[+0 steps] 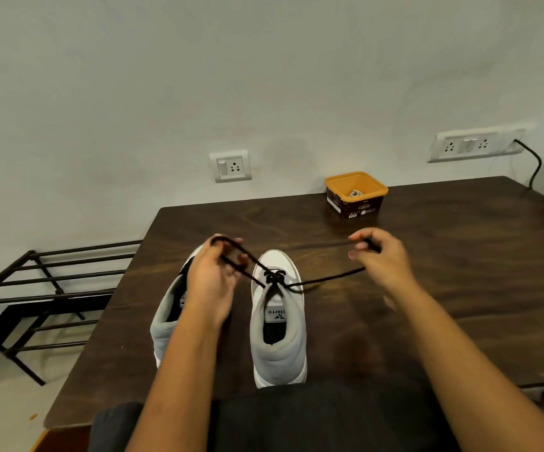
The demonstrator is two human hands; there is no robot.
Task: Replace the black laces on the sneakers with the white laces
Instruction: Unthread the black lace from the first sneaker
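Two sneakers (277, 321) on dark bench (460, 272), orange tub (358, 208) near wall (264, 76), rack (68, 278) beside, left grip (213, 282) and right grip (378, 256) pinching black lace (329, 278)

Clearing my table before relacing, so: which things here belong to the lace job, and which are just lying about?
Job: sneaker with the lace, second sneaker, black lace, left hand and right hand pinching it.
Lying about: orange tub, metal rack, wall socket, black cable.
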